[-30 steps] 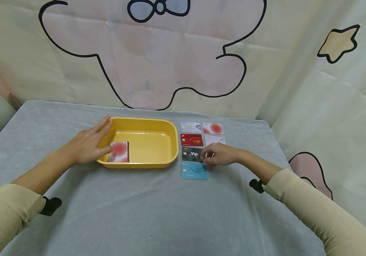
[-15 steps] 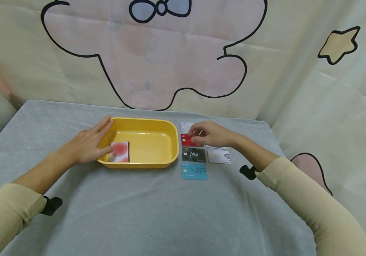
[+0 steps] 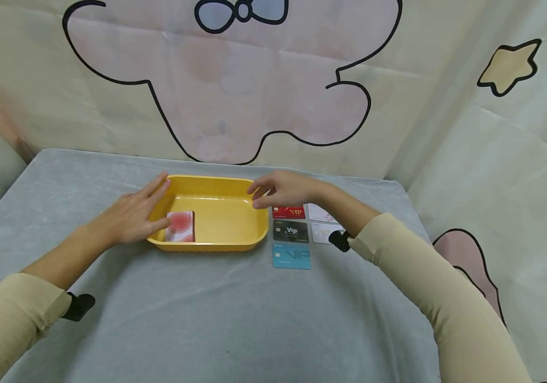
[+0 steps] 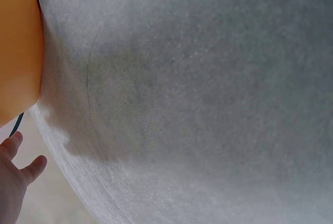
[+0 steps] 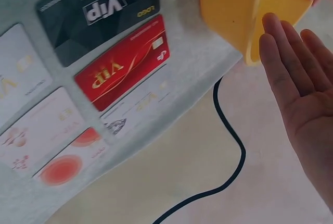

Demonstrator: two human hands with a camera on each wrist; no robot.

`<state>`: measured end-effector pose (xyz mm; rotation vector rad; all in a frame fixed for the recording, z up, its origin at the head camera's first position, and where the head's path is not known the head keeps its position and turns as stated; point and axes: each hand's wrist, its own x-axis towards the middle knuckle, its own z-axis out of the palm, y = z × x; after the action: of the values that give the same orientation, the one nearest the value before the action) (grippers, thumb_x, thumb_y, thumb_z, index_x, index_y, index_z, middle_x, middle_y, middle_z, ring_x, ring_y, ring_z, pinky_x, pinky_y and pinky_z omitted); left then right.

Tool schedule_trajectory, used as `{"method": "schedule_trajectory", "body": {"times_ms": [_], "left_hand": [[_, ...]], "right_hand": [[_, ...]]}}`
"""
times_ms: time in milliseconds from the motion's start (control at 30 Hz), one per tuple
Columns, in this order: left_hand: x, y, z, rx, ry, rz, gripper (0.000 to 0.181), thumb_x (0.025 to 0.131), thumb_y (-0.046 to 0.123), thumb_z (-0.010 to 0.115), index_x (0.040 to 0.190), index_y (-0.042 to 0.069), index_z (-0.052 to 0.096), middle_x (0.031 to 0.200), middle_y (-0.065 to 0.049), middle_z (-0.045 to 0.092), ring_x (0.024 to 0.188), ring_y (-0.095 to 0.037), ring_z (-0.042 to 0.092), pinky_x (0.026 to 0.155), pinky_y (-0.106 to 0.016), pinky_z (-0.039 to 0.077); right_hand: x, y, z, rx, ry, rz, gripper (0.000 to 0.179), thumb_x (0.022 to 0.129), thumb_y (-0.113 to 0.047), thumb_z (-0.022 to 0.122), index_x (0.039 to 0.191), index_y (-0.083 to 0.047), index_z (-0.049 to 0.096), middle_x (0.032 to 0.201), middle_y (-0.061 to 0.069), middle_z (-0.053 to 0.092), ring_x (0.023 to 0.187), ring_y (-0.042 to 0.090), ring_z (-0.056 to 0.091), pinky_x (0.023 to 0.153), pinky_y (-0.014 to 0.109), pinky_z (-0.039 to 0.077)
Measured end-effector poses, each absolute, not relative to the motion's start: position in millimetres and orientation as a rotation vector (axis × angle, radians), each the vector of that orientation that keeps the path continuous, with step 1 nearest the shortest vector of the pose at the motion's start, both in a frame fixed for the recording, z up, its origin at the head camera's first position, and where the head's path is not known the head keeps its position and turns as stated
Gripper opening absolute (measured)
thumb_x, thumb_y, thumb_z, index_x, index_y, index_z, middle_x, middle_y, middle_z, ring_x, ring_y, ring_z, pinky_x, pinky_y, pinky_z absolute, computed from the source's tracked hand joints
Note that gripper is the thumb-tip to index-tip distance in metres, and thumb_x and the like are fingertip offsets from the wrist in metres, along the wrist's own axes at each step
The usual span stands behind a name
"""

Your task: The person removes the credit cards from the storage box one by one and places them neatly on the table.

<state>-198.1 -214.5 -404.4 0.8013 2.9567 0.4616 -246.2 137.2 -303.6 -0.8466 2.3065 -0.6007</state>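
My left hand (image 3: 127,219) rests on the left rim of a yellow tray (image 3: 220,247), fingers extended and thumb by a stack of cards (image 3: 181,226) with a red circle on top. At the tray's right rim is my right hand (image 3: 285,189), held over the edge. The right wrist view shows its fingers (image 5: 283,73) straight, with nothing held. Right of the tray lie a red VIP card (image 3: 288,212), a black Vip card (image 3: 291,231), a blue VIP card (image 3: 292,256) and whitish cards (image 3: 327,233). The two farthest cards hide behind my right hand in the head view.
A grey cloth (image 3: 216,319) covers the table. Behind it hangs a pale printed curtain (image 3: 235,106), with another curtain side (image 3: 507,159) along the right. In the right wrist view, a white card with red circles (image 5: 70,159) lies near the table's far edge.
My right hand has left the spot beside the black card, where a whitish card now lies, and moved away and leftward to the tray's right rim. My left hand has stayed in place.
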Motion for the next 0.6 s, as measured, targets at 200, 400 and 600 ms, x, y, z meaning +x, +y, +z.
{"method": "schedule_trajectory", "body": {"times_ms": [200,400,600], "left_hand": [[-199.6,-215.9,-406.9,0.801,2.950,0.478,0.083,0.096,0.040,0.057,0.156,-0.004,0.020,0.165,-0.018,0.010,0.132,-0.048,0.043,0.100,-0.067,0.036],[-199.0,-216.3,-406.1,0.800,2.949,0.491,0.083,0.096,0.040,0.057,0.156,-0.004,0.020,0.165,-0.019,0.011,0.133,-0.048,0.043,0.101,-0.067,0.035],[-200.2,-216.8,-406.2,0.818,2.951,0.480,0.084,0.096,0.040,0.057,0.156,-0.005,0.019,0.165,-0.019,0.010,0.130,-0.049,0.045,0.100,-0.067,0.036]], "right_hand": [[-252.5,114.8,-306.9,-0.817,2.243,-0.498,0.053,0.097,-0.033,0.062,0.143,-0.008,0.053,0.131,0.006,0.064,0.118,0.019,0.060,0.098,0.035,0.049],[-263.3,90.2,-318.5,-0.777,2.108,-0.449,0.057,0.097,-0.031,0.062,0.146,-0.006,0.047,0.128,0.006,0.066,0.114,0.024,0.063,0.100,0.040,0.049],[-265.5,70.3,-323.3,-0.713,2.056,-0.458,0.060,0.096,-0.030,0.062,0.148,-0.006,0.044,0.129,0.006,0.065,0.117,0.027,0.062,0.103,0.044,0.047]]}}
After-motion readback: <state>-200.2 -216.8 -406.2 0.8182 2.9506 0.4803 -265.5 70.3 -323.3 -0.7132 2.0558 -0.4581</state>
